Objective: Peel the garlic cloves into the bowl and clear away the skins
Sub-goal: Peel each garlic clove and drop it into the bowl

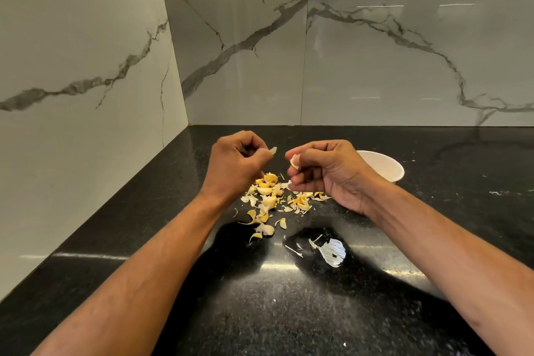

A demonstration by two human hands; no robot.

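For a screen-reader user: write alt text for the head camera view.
Two bare hands peel garlic above a black stone counter: the right hand pinches a garlic clove, the left hand pinches a strip of skin. A pile of skins and cloves lies below them, and a white bowl stands behind the right hand before marble walls.

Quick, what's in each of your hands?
Left hand: pinching a skin.
Right hand: holding a garlic clove.

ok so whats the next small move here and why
Probably let go of the skin scrap pinched in the left hand over the pile of skins: the right hand holds the clove, which looks only partly peeled, and the bowl sits behind it.
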